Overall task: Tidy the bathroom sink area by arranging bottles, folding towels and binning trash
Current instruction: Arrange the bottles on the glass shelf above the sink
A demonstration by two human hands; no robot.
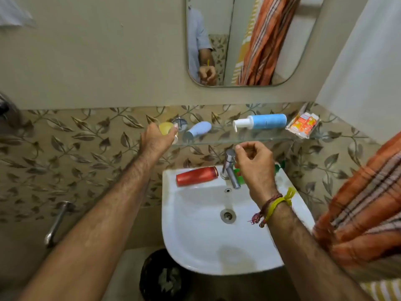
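Hovering above the white ceramic sink, the right hand is curling its fingers loosely inward, thumb and forefinger nearly meeting, and gripping nothing I can make out. It is hanging just beside the chrome tap, partly covering a green object on the sink's back ledge. A red cylindrical bottle is lying on its side on that ledge, left of the tap. Farther out, the left hand is wrapping its fingers round a small yellow bottle at the left end of the clear glass shelf. On the shelf, a pale blue bottle and a blue pump bottle with a white head are lying down, well apart, with an orange packet at the right end. An orange striped towel is hanging close to the sink's right edge.
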